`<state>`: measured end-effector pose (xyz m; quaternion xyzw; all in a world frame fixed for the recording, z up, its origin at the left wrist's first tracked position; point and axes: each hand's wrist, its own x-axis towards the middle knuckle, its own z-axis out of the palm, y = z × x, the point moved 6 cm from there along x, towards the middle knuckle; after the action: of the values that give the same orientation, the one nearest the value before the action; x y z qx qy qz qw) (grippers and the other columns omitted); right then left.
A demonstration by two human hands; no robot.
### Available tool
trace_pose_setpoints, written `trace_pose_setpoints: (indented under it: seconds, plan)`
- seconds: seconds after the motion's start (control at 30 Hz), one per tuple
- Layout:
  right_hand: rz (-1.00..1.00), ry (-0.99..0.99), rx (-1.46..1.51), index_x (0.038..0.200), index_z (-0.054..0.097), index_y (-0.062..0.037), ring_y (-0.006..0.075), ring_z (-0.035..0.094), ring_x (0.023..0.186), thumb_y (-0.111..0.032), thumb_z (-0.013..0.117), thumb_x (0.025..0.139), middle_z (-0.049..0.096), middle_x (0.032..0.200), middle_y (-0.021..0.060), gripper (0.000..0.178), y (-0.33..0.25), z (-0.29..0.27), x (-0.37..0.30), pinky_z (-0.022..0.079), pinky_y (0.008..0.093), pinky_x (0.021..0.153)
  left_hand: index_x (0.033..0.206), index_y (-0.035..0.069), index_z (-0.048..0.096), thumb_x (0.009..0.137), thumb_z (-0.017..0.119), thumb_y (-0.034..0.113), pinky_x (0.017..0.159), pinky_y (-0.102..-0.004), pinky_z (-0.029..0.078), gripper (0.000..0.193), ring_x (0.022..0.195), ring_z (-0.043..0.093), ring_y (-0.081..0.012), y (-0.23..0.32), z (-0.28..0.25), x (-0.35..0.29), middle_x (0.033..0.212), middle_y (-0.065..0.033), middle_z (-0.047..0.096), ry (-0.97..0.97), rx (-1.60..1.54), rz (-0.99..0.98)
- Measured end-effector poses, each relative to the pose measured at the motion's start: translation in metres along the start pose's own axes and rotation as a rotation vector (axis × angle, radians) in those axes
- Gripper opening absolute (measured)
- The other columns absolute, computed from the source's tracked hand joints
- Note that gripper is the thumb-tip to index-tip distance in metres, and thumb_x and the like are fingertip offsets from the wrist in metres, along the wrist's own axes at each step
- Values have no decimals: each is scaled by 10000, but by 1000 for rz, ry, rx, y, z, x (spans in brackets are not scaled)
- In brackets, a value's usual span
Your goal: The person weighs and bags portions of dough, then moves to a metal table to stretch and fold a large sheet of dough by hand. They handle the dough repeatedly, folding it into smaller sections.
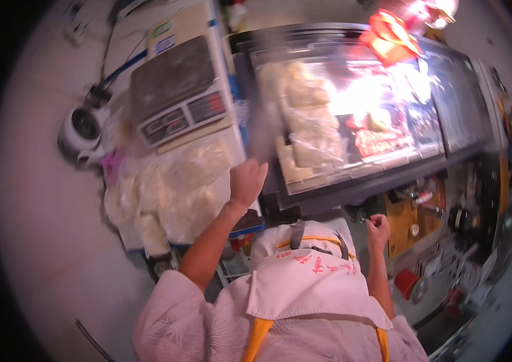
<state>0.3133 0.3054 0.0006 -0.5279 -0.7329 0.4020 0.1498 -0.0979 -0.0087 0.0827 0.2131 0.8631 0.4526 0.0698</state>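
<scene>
My left hand (248,183) is at the near left corner of the display case (361,190), between it and the table with the bags. Its fingers are curled closed, and a blurred streak rises from them, so what they hold cannot be made out. Just left of this hand lie clear plastic bags (174,193) of pale food. My right hand (378,231) hangs low in front of the case, near a wooden board (410,229). Its fingers are bent together, and anything inside them is hidden.
A digital scale (174,84) stands on the left table, with a white round device (84,127) beside it. Bagged pale food (313,120) and red meat (379,140) sit in the case under a glaring red lamp (391,39). A red container (408,283) is at lower right.
</scene>
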Motion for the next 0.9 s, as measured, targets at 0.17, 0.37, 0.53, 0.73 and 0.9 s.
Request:
trace_pose_setpoints:
  seconds: [0.17,0.37,0.53,0.73,0.9]
  plan:
    - [8,-5,132,974,719,-27,98,620,759,-61,803,862,677,855,16,144,25,-13,2,520,273,712,710,-60,521,1033,693,288,546,-416,342,505,618,335,-114,55,87,-56,629,-145,320,-246,-255,-131]
    - [71,-60,338,961,701,-38,74,597,729,-146,774,950,663,816,-12,130,83,-38,17,514,258,677,757,-41,545,1081,613,358,578,-406,362,518,637,363,-133,79,169,-112,644,-116,353,-344,-261,-232]
    - [316,-68,474,921,676,-74,63,569,692,-203,771,979,618,778,-26,171,155,-77,27,474,240,611,777,-44,561,1071,599,377,643,-484,437,515,628,514,-345,83,228,-144,705,-247,539,-398,-24,-235]
    - [474,76,494,941,679,-47,83,591,657,-144,815,916,649,752,-11,169,288,-128,-13,463,249,589,798,19,654,958,748,339,651,-419,491,369,648,598,-274,149,283,-139,714,-159,649,-581,203,-14]
    - [746,208,455,992,664,-40,103,537,564,-119,773,918,603,707,6,153,380,-133,-116,417,271,517,993,38,635,873,787,197,780,-476,496,250,891,621,-355,194,334,-7,937,-160,642,-411,163,337]
